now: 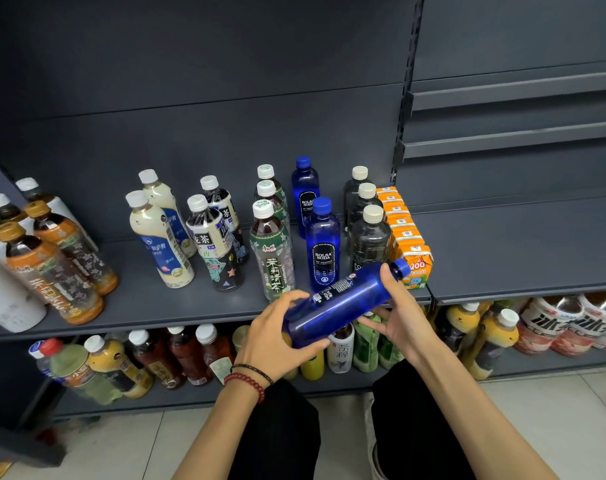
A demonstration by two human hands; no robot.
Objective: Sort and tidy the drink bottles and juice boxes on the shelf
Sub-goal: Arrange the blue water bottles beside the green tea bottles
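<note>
Glossy cobalt plastic bottle (350, 296) — smooth cylinder, tilted, left grip (277, 336) curled round its base, right grip (400, 315) clasping its shoulder

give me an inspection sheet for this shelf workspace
surface: dark grey shelf, bottles standing in front-to-back rows
job's things: blue soda bottle held tilted at the shelf edge, cap to the right; two Bolsa Soda bottles standing behind it; orange juice boxes in a row at the right end
clutter: nothing seen
hands: left hand grips the bottle's base end, right hand holds its neck end
cables: nothing seen
surroundings: lower shelf of mixed bottles, tiled floor, bare shelves upper right
</note>
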